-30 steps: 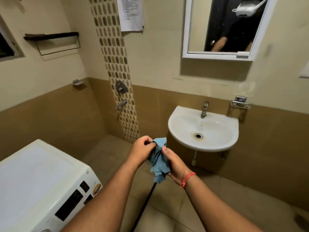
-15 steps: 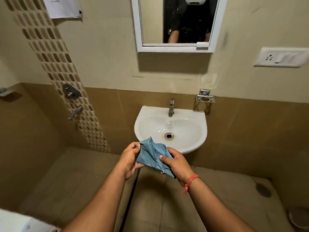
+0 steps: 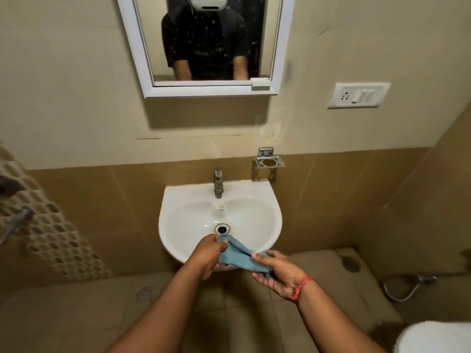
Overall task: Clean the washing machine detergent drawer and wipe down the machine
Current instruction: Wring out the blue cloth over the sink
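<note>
Blue cloth (image 3: 238,256) looking soft, matt, creased, lower centre. Basin (image 3: 265,200) showing glossy white ceramic, smooth. Tap (image 3: 218,182) and drain ring (image 3: 222,228) gleaming as polished metal. Soap holder (image 3: 268,159), centre right, shining chrome. Mirror (image 3: 204,42) glass looking speckled, frame smooth white. Wall tiles (image 3: 76,200) appearing brown, matt.

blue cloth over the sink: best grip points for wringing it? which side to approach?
Grip the blue cloth at its two bunched ends, as now: left hand on the end nearest the drain, right hand on the end past the sink front rim. Probably come from the front; it stretches diagonally, middle exposed.
</note>
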Available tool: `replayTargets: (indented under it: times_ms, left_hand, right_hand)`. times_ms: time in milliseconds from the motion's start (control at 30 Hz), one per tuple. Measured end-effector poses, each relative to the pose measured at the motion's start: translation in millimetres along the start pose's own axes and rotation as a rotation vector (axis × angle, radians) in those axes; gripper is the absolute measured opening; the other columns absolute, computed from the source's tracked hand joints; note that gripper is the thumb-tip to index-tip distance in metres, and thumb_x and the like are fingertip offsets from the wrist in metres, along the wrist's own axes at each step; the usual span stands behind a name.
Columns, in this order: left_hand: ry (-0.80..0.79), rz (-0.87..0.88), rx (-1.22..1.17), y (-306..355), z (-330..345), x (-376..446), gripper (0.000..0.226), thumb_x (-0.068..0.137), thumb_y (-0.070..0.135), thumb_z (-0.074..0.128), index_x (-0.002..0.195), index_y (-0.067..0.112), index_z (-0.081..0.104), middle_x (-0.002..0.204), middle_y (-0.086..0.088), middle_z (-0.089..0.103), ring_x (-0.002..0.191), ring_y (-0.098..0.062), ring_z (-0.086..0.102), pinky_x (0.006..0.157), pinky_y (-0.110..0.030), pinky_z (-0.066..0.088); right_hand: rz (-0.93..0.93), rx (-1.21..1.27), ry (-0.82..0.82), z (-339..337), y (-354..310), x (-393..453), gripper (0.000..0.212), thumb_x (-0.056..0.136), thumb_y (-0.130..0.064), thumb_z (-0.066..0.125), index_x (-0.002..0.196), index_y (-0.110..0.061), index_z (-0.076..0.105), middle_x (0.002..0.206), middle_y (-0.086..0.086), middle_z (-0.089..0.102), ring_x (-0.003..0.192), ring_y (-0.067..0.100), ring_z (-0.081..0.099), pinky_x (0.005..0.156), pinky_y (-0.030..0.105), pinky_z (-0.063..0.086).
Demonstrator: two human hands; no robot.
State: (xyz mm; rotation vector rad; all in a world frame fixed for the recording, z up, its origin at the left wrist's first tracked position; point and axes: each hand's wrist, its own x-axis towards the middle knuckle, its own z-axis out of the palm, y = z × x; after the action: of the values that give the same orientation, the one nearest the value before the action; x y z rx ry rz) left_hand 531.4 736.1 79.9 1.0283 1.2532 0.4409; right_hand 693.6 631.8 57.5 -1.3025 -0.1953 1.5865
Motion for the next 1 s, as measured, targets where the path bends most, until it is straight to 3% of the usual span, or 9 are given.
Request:
replayTargets:
  times_ms: [133,233,333,500,633,700,800,900,1000]
  left_hand:
    - [-0.053,-0.001,0.076,7.6,1.9,13.5,0.015,0.097,0.002,0.045,0.104,0.009,0.057,0.110,-0.017,0.062,0.092,-0.026,0.065,0.066,-0.033,0.058]
    - [-0.059,0.024,0.026,20.5,9.3,20.5,0.024,0.095,-0.003,0.041,0.095,0.013,0.058,0.096,-0.010,0.065,0.083,-0.021,0.064,0.062,-0.030,0.055]
    - [-0.042,0.044,-0.023,26.4,14.3,29.9,0.022,0.096,-0.001,0.042,0.094,0.016,0.056,0.100,-0.008,0.064,0.087,-0.021,0.064,0.061,-0.029,0.055]
    - [-0.043,0.075,-0.097,37.6,22.1,52.5,0.021,0.098,0.003,0.049,0.111,0.018,0.055,0.118,-0.009,0.059,0.100,-0.024,0.062,0.067,-0.031,0.057]
    - [-0.032,0.075,-0.141,65.6,42.8,77.0,0.044,0.096,0.002,0.054,0.133,0.025,0.046,0.135,-0.011,0.052,0.108,-0.031,0.061,0.076,-0.035,0.059]
    - [-0.028,0.113,-0.142,84.6,60.7,89.5,0.057,0.096,0.001,0.053,0.141,0.034,0.042,0.140,-0.010,0.046,0.109,-0.031,0.060,0.069,-0.033,0.060]
    - [-0.062,0.210,-0.135,112.8,86.0,117.4,0.056,0.097,-0.001,0.050,0.131,0.043,0.054,0.142,-0.009,0.047,0.110,-0.029,0.059,0.060,-0.028,0.057]
    - [-0.057,0.268,-0.101,142.9,111.6,151.6,0.049,0.097,0.002,0.051,0.111,0.046,0.068,0.143,-0.005,0.047,0.116,-0.030,0.057,0.074,-0.036,0.059]
    - [-0.018,0.398,-0.144,174.7,132.0,178.4,0.049,0.097,0.003,0.053,0.119,0.045,0.065,0.139,-0.001,0.052,0.118,-0.026,0.058,0.090,-0.042,0.056]
  right_hand:
    - [0.004,0.011,0.176,-0.6,0.9,11.2,0.017,0.090,0.010,0.055,0.103,0.000,0.053,0.093,0.020,0.063,0.067,0.027,0.068,0.049,0.029,0.058]
    - [-0.035,0.069,0.265,-1.6,-6.7,24.0,0.036,0.087,0.010,0.054,0.119,-0.007,0.048,0.113,0.019,0.060,0.085,0.030,0.066,0.057,0.034,0.057]
    - [-0.154,0.112,0.308,-2.9,-23.6,28.7,0.048,0.085,0.014,0.052,0.125,-0.012,0.048,0.121,0.016,0.055,0.094,0.031,0.063,0.057,0.031,0.056]
    - [-0.329,-0.041,0.194,-17.7,-66.9,32.7,0.057,0.077,0.021,0.053,0.121,-0.016,0.059,0.120,0.016,0.052,0.097,0.030,0.061,0.070,0.033,0.056]
    - [-0.282,-0.034,0.045,-35.8,-105.7,50.0,0.056,0.078,0.025,0.049,0.121,-0.010,0.061,0.120,0.020,0.056,0.101,0.030,0.062,0.071,0.029,0.056]
    - [-0.279,-0.023,0.022,-47.3,-129.0,62.8,0.055,0.079,0.024,0.048,0.120,-0.009,0.061,0.121,0.020,0.056,0.102,0.030,0.061,0.068,0.028,0.055]
    - [-0.310,0.061,0.021,-64.4,-173.4,83.7,0.051,0.081,0.023,0.044,0.121,-0.005,0.058,0.119,0.017,0.054,0.104,0.032,0.058,0.075,0.031,0.055]
    - [-0.369,0.039,0.013,-74.8,-224.9,107.2,0.051,0.080,0.025,0.040,0.119,-0.004,0.058,0.114,0.014,0.057,0.098,0.027,0.058,0.074,0.030,0.051]
    - [-0.542,-0.009,-0.002,-77.5,-281.8,132.7,0.059,0.075,0.029,0.037,0.118,-0.006,0.059,0.113,0.012,0.060,0.092,0.020,0.060,0.062,0.022,0.051]
